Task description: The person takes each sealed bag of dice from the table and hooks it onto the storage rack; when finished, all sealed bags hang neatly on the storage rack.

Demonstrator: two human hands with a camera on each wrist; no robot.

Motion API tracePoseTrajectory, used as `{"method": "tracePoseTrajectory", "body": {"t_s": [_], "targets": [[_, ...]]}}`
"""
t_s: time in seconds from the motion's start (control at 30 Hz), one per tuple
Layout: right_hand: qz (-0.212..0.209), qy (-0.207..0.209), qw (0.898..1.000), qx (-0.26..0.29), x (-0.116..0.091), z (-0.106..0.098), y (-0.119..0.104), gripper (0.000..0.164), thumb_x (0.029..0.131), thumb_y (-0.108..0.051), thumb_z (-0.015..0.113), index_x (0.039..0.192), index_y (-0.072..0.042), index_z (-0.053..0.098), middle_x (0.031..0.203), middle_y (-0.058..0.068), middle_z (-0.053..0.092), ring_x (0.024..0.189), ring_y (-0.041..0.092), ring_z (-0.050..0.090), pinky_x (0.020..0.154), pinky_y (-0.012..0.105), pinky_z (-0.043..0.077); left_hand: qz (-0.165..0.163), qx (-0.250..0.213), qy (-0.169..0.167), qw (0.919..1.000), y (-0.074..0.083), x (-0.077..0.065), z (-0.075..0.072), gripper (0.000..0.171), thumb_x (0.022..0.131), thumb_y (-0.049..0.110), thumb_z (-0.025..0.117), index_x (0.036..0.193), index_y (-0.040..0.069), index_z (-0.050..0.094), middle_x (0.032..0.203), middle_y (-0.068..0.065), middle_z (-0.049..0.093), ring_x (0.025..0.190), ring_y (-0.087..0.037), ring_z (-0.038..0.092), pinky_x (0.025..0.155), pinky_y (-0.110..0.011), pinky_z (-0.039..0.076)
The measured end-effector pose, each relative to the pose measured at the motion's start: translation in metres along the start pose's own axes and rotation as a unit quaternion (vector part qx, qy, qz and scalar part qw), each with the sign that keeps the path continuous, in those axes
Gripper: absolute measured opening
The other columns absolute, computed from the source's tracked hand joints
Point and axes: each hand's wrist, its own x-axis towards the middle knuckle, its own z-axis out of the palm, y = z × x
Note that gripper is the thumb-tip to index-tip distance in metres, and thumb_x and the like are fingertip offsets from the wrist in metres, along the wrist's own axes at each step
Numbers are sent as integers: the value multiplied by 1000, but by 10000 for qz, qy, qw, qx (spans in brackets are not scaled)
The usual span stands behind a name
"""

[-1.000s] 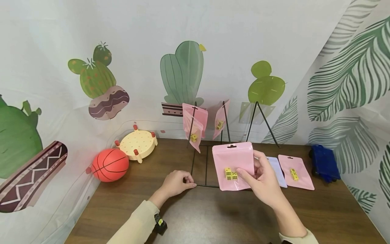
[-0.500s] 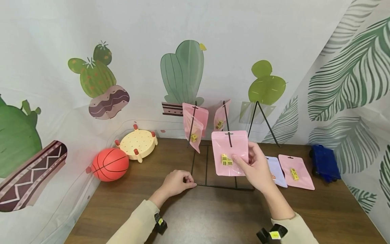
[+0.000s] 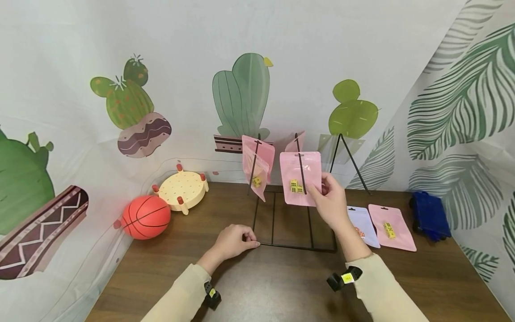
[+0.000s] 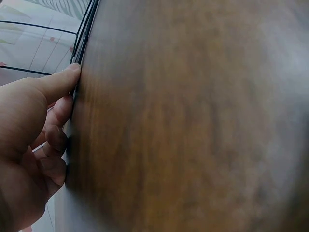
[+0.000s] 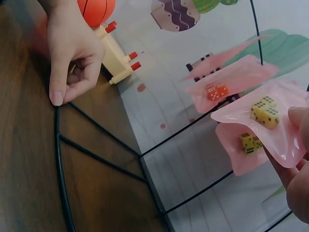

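My right hand pinches the right side of a clear-fronted pink zip bag with yellow dice inside. A hook rod of the black wire rack passes through the bag's hang hole; the rod's tip shows in front of the bag. My left hand pinches the rack's front base bar at its left end, thumb on top in the left wrist view. Behind the held bag, another pink bag hangs on the same rod. Pink bags hang on the left hook; red dice show in one.
Right of the rack, a lilac bag and a pink bag with yellow dice lie on the table. Beyond them stands a blue object. A red toy basketball and a cream round board with red-tipped legs are at left.
My right hand has moved the pink bag back and left onto the hook rod, then farther along it toward the wall. My left hand has stayed on the rack's bar.
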Motion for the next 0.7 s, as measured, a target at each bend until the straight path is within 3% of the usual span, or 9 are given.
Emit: {"method": "tracePoseTrajectory", "body": {"t_s": [0.23, 0.47, 0.7], "targets": [[-305, 60, 9987, -415, -1, 1, -13, 20, 95, 3, 72, 111, 14, 66, 93, 27, 69, 76, 8, 63, 62, 15, 50, -7, 9, -18, 10000, 0, 0, 1, 15, 89, 41, 83, 81, 36, 72, 73, 27, 60, 67, 1, 55, 62, -27, 45], [-167, 152, 9973, -697, 0, -12, 51, 19, 96, -9, 75, 107, 5, 71, 87, 20, 72, 72, 27, 69, 61, 17, 52, -26, 22, -13, 10000, 0, 0, 2, 15, 89, 42, 83, 81, 36, 71, 74, 27, 60, 68, 0, 56, 63, -27, 46], [-216, 224, 9943, -1016, -14, -34, 63, 13, 98, -12, 74, 105, -1, 73, 85, 14, 75, 71, 7, 68, 64, 15, 52, -5, 47, 20, 10000, 0, 0, 1, 16, 88, 42, 83, 80, 36, 71, 72, 26, 60, 67, 0, 55, 62, -27, 45]]}}
